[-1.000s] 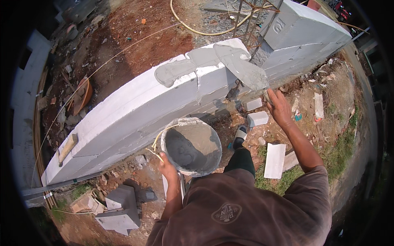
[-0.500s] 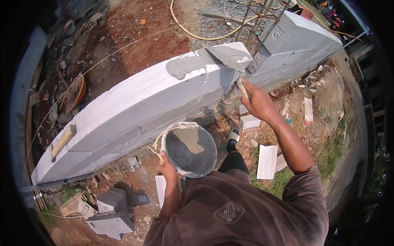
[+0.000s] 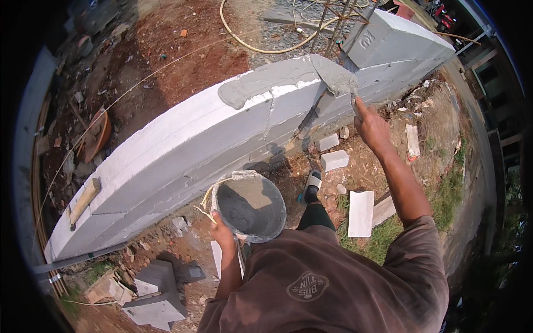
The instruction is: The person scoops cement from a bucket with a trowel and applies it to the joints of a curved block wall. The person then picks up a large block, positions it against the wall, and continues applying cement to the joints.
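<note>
My right hand (image 3: pixel 372 126) is closed round the handle of a trowel (image 3: pixel 336 76). Its mortar-smeared blade rests at the right end of the low wall's top, close to a gap before the taller part. Grey wet mortar (image 3: pixel 266 82) coats the top of the white block wall (image 3: pixel 166 129) from there leftward, ending in a rounded edge. At my waist, my left hand (image 3: pixel 223 231) grips the rim of a bucket (image 3: pixel 278 206), beside its yellowish cord handle. Grey mortar lies in the bucket. The fingers on the bucket's inner side are partly hidden.
A wooden-handled tool (image 3: pixel 86 201) lies on the wall's left end. A taller block section (image 3: pixel 388 44) stands beyond upright steel bars (image 3: pixel 331 25). A thin string line runs above the wall. Loose blocks (image 3: pixel 335 160) and broken pieces (image 3: pixel 158 297) lie on the ground near my foot.
My right hand has moved the trowel rightward to the wall's end. Mortar now covers more of the top there, where white block showed before. The bucket stays held at my waist.
</note>
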`<action>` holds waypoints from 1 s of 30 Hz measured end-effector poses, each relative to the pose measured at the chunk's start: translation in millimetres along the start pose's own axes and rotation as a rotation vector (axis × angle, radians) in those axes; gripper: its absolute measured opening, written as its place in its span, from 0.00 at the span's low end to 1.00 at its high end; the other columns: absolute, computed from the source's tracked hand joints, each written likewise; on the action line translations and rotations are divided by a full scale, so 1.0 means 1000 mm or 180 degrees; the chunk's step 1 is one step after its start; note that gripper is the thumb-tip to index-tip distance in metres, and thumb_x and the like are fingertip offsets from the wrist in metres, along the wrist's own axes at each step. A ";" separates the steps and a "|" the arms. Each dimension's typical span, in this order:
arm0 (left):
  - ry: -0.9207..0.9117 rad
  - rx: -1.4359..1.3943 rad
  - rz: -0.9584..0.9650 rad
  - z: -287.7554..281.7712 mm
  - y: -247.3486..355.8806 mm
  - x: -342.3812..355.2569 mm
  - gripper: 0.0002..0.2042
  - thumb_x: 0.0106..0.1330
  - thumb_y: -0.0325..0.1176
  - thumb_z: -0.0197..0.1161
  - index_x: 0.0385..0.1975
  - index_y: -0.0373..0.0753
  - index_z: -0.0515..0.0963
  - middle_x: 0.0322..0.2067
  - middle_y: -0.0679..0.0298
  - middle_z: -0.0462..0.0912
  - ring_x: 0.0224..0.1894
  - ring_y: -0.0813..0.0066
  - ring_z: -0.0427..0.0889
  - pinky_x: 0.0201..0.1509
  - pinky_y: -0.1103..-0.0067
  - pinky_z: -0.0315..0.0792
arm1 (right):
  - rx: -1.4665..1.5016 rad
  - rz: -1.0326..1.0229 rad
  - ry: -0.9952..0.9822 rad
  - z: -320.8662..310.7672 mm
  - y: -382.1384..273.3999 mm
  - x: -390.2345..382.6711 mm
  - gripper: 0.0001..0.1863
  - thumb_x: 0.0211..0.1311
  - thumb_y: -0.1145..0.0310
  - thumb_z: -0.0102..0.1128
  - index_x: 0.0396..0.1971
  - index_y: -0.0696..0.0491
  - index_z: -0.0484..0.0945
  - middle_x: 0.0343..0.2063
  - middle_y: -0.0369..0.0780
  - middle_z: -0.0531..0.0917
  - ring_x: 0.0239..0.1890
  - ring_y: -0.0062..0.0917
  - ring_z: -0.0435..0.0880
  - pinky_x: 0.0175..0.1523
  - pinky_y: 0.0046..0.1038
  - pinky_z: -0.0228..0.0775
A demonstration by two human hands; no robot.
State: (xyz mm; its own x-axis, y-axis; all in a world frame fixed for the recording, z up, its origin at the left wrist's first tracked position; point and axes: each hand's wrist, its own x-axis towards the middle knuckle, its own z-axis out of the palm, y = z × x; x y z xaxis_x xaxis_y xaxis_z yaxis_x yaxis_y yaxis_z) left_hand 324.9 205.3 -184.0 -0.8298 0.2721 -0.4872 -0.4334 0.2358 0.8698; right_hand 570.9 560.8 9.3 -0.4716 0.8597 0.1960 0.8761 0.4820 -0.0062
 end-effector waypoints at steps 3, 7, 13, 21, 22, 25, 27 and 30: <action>0.0028 0.0163 0.0169 0.006 0.008 0.000 0.23 0.67 0.50 0.49 0.27 0.30 0.74 0.23 0.66 0.74 0.25 0.79 0.69 0.29 0.80 0.66 | 0.0556 0.0123 0.0006 0.015 0.001 -0.015 0.31 0.52 0.66 0.56 0.59 0.50 0.63 0.35 0.52 0.77 0.36 0.46 0.78 0.42 0.43 0.70; 0.0015 0.0049 0.0032 0.004 0.003 0.007 0.22 0.67 0.50 0.50 0.25 0.32 0.73 0.21 0.68 0.71 0.24 0.81 0.66 0.27 0.80 0.64 | 0.1216 -0.0042 0.0028 0.015 -0.052 -0.042 0.31 0.51 0.67 0.57 0.57 0.55 0.63 0.36 0.53 0.77 0.38 0.47 0.77 0.43 0.42 0.69; 0.0011 0.0010 0.0158 0.010 0.013 0.003 0.22 0.67 0.49 0.51 0.22 0.34 0.71 0.19 0.70 0.69 0.23 0.82 0.64 0.25 0.80 0.61 | 0.1829 -0.0221 0.0209 0.018 -0.069 -0.071 0.30 0.52 0.69 0.58 0.57 0.55 0.63 0.35 0.50 0.76 0.36 0.46 0.76 0.40 0.41 0.68; 0.0162 0.0084 0.0116 0.005 0.000 0.010 0.22 0.67 0.49 0.51 0.24 0.32 0.74 0.21 0.69 0.72 0.25 0.81 0.66 0.28 0.81 0.63 | 0.1626 -0.0524 0.0177 0.054 -0.088 -0.110 0.28 0.53 0.69 0.59 0.56 0.52 0.64 0.31 0.46 0.71 0.33 0.43 0.75 0.35 0.38 0.67; 0.0132 0.0018 0.0150 0.007 0.003 0.008 0.22 0.67 0.49 0.51 0.24 0.33 0.73 0.21 0.69 0.72 0.24 0.81 0.66 0.28 0.81 0.63 | 0.1721 -0.0714 0.0148 0.048 -0.083 -0.118 0.29 0.53 0.69 0.60 0.57 0.52 0.63 0.30 0.45 0.71 0.32 0.42 0.74 0.34 0.38 0.67; 0.0085 -0.0092 0.0178 0.008 0.008 0.005 0.22 0.67 0.49 0.51 0.23 0.33 0.73 0.20 0.69 0.71 0.24 0.81 0.66 0.27 0.81 0.62 | 0.1496 -0.0662 -0.0055 0.023 -0.080 -0.112 0.32 0.52 0.69 0.61 0.59 0.48 0.62 0.28 0.44 0.70 0.31 0.40 0.74 0.33 0.38 0.66; 0.0097 -0.0084 0.0138 0.009 0.008 0.005 0.22 0.67 0.49 0.51 0.22 0.33 0.72 0.20 0.70 0.70 0.23 0.81 0.65 0.26 0.80 0.61 | 0.1015 -0.0716 -0.0084 0.010 -0.081 -0.079 0.33 0.52 0.68 0.60 0.60 0.44 0.61 0.28 0.44 0.71 0.32 0.40 0.75 0.33 0.38 0.68; 0.0047 0.0152 0.0162 0.003 0.004 0.005 0.22 0.67 0.48 0.50 0.23 0.33 0.73 0.20 0.69 0.71 0.23 0.81 0.65 0.26 0.80 0.62 | 0.0476 -0.0640 0.0005 0.008 -0.061 -0.032 0.33 0.53 0.67 0.60 0.61 0.40 0.60 0.28 0.44 0.72 0.33 0.41 0.76 0.35 0.38 0.70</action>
State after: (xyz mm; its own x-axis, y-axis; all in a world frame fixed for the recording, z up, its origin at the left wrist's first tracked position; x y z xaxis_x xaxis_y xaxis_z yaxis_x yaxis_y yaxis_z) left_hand 320.6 210.7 -183.3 -0.8557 0.2710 -0.4409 -0.3735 0.2664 0.8886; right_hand 531.6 504.8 -4.6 -0.6346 0.7439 0.2095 0.7402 0.6630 -0.1118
